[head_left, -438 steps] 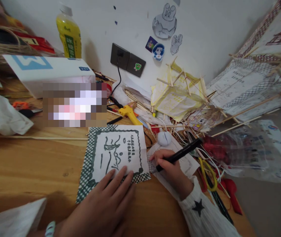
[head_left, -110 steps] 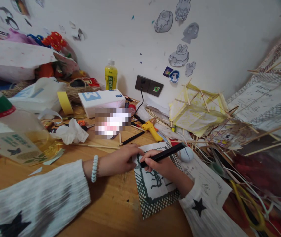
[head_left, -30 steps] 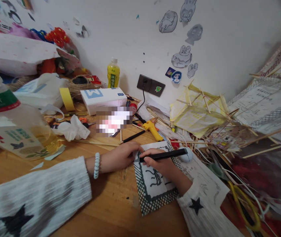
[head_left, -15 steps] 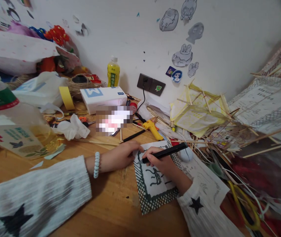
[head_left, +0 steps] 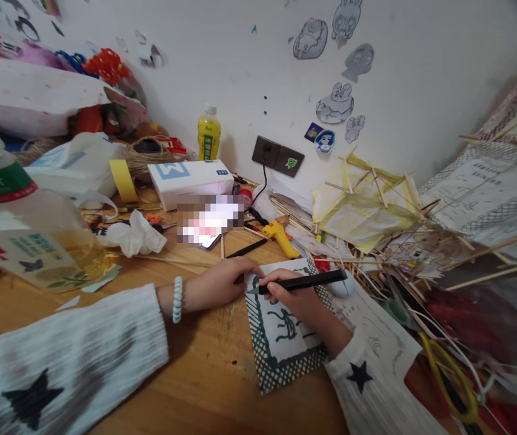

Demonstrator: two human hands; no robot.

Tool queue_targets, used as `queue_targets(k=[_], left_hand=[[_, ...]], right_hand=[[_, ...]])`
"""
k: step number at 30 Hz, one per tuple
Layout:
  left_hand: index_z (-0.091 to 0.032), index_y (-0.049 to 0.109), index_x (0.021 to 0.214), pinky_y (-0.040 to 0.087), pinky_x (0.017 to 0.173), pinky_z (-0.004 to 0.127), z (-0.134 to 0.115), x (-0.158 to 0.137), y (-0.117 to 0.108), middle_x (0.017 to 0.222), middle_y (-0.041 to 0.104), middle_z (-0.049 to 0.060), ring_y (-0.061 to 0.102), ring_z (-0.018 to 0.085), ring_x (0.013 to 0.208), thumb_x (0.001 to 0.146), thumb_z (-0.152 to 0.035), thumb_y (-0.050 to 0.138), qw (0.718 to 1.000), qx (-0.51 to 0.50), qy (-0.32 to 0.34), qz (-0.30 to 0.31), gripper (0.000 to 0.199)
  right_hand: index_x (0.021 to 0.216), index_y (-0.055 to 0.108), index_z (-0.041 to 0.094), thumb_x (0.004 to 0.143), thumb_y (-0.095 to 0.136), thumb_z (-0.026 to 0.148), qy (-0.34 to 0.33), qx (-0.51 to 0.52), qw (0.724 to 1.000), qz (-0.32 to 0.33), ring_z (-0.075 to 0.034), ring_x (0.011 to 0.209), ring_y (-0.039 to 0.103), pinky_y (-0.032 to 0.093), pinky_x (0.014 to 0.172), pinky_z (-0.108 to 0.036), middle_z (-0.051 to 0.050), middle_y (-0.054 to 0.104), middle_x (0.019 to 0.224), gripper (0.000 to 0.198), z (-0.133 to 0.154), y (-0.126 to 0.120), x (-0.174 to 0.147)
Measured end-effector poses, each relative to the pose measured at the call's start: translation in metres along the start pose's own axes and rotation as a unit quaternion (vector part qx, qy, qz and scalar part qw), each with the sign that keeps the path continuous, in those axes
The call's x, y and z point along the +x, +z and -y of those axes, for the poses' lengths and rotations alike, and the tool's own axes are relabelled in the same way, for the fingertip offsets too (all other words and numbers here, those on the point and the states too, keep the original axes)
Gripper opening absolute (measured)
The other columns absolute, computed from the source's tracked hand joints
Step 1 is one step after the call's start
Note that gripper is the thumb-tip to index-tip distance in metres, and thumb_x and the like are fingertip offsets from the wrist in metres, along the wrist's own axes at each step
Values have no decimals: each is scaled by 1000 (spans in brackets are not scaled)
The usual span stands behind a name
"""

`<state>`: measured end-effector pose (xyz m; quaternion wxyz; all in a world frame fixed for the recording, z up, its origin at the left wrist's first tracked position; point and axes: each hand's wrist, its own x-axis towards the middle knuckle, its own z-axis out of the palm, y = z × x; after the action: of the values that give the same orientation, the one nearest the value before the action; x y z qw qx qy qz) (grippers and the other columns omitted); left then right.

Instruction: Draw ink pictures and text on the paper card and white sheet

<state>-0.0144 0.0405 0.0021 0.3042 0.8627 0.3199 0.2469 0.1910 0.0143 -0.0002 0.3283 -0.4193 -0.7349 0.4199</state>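
In the head view my right hand is closed around a black marker pen. Its grey tip points left, at the upper left border of a sheet of paper. Dark green hatching edges the sheet, and brush-like strokes fill its middle. My left hand lies with its fingers stretched onto the sheet's upper left edge; some fingertips are hidden. A pale bead bracelet circles the left wrist. A second sheet with faint pencil lines lies under my right forearm.
Beyond the hands are a phone, a yellow glue gun, a black pen and a tissue box. A large bottle stands at the left. Thin sticks, yellow-handled scissors and a yellow paper-and-stick frame crowd the right.
The marker has shifted slightly left and tilted flatter, its tip now nearer the sheet's left border. My left hand stays nearly in place.
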Motion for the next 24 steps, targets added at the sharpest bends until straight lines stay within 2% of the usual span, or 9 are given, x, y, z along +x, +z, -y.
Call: queue_targets(k=[4,9,16,24], left_hand=[[-18,65,98,47,82,31,0,1,0,98,69,4,61,19,90,65,4,44,1000,-2,6,-3,44],[-18,65,97,47,84,32,-2,1,0,100,69,5,61,19,93,67,4,44,1000,-3,9,-1,43],[-16,65,102,47,87,34,0,0,1,103,68,6,60,20,96,67,7,44,1000,2,-1,2,46],[-13,64,103,47,90,36,2,0,1,106,67,9,60,22,100,69,7,45,1000,8,-9,2,44]], right_hand=[[94,70,21,85,58,30,-21,-25,999,22,-16,72,63,52,65,-27,-3,69,83,17,1,-1,0],[94,71,22,85,58,31,-35,-33,998,33,-16,74,64,51,67,-28,-3,70,86,18,3,-3,1],[90,68,20,85,56,28,-16,-23,999,23,-14,62,59,48,61,-26,-1,66,73,16,4,-2,1],[77,64,19,82,51,25,9,-4,1000,-1,-13,58,55,46,56,-24,1,59,65,14,2,-2,1]])
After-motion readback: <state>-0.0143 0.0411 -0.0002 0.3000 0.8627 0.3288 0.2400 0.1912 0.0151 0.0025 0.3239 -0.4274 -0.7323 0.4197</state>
